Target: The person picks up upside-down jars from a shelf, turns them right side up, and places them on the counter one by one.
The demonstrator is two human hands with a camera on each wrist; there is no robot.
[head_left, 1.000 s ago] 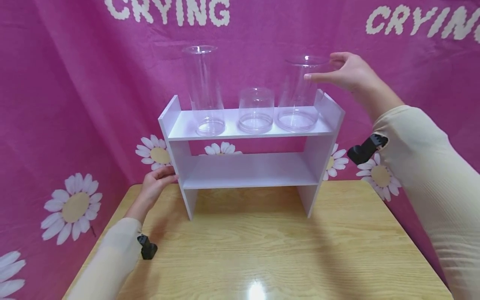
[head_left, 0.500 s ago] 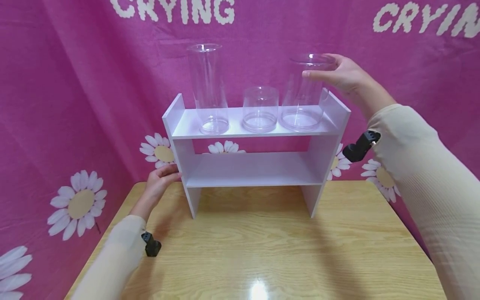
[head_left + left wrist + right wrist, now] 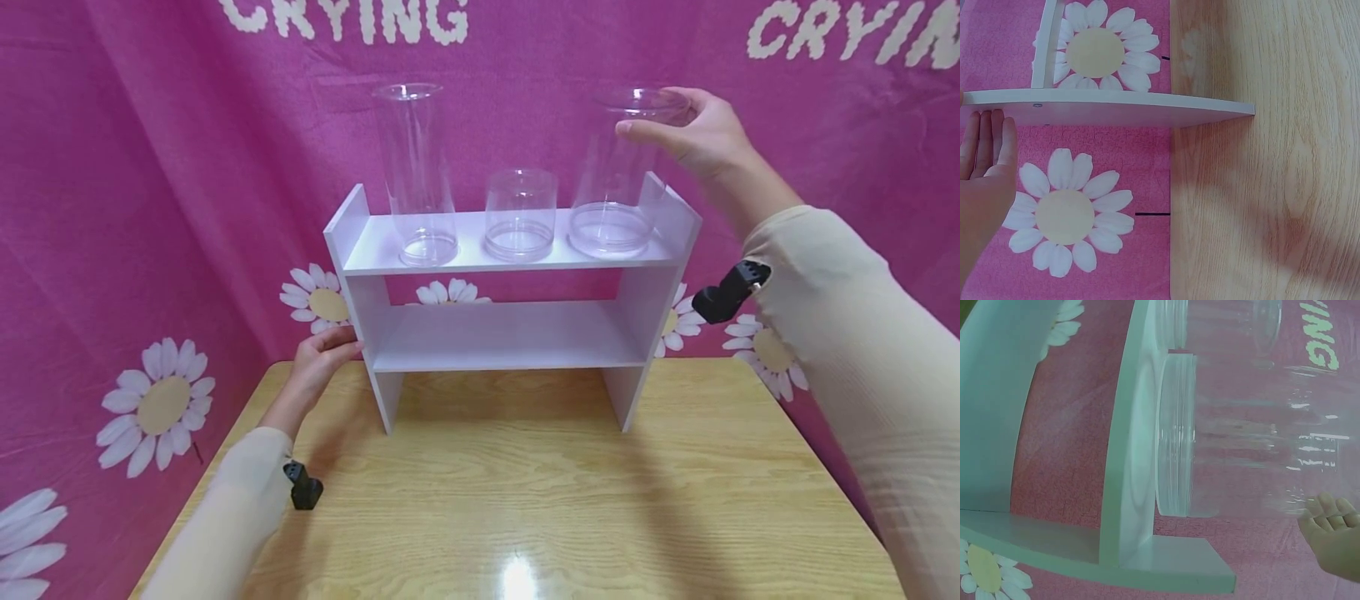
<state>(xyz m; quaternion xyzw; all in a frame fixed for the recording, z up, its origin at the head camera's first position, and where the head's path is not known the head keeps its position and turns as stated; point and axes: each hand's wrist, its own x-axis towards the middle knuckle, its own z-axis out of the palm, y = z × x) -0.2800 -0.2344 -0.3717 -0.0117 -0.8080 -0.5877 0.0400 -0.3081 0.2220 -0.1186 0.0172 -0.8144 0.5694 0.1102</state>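
Observation:
In the head view, my right hand (image 3: 701, 137) grips a wide clear plastic jar (image 3: 611, 229) near its rim, thumb on the near side. This upright jar is at the right end of the white shelf unit's (image 3: 480, 262) top board. The right wrist view shows the jar's base (image 3: 1175, 437) very close to the board; I cannot tell whether they touch. My left hand (image 3: 318, 362) touches the unit's left side panel, and its straight fingers (image 3: 988, 144) lie against the panel's outer face.
A short clear jar (image 3: 520, 237) stands mid-board, with a tall clear jar (image 3: 416, 167) to its left. The unit has a lower board (image 3: 510, 337) and stands on a wooden table (image 3: 480, 492). Behind hangs a pink cloth (image 3: 187, 167) with daisies and lettering.
My right hand has closed on the wide jar's upper part. The jar has shifted slightly right and up, away from the short jar. My left hand stays at the side panel.

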